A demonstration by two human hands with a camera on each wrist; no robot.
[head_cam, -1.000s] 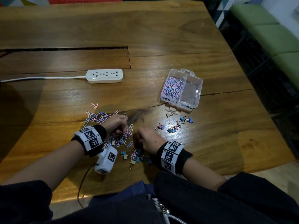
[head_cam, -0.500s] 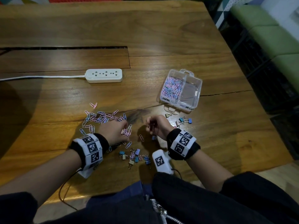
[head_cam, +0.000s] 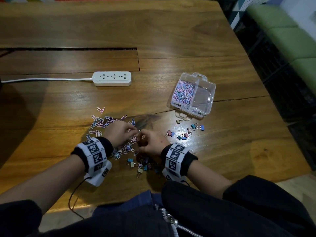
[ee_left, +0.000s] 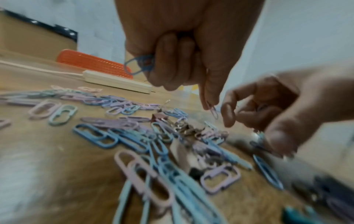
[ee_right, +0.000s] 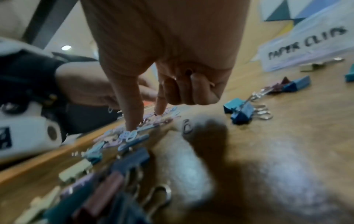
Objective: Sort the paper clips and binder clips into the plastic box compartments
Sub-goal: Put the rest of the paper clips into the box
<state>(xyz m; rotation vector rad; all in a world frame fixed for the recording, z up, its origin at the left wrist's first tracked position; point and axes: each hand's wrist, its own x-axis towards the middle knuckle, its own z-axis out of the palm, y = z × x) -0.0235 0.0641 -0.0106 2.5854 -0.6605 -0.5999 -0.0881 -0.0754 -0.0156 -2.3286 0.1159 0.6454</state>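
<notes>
- worktop (head_cam: 171,40): big brown wood slab, long dark slot across the far left part, crack line running toward the right edge
- power strip (head_cam: 112,78): white, three sockets, cord trailing off left; sits well beyond the clips
- plastic box (head_cam: 209,93): clear, two compartments, lid off or open (can't tell which), far right of the hands; left compartment holds a heap of pastel paper clips, right compartment looks bare; black handwritten "PAPER CLIPS" label on the near wall (ee_right: 306,45)
- left hand (head_cam: 119,134): knuckles up over the loose pile; in the left wrist view its fingers (ee_left: 172,60) are curled in and clamped on a blue paper clip (ee_left: 138,64), and thumb and forefinger tip pinch a second small clip (blurred)
- right hand (head_cam: 152,142): just beside the left, nearly touching; thumb and forefinger (ee_right: 130,106) point down onto the pile, the other fingers are curled in; whether it grips anything, cannot tell
- paper clips (head_cam: 102,122): pink, lilac, blue, pale green; thin wire loops scattered flat on the worktop left of and under both hands
- binder clips (head_cam: 185,133): small, blue, teal, pink, gold with silver wire handles; one group right of the hands below the box, another (head_cam: 142,165) near the worktop edge between the wrists
</notes>
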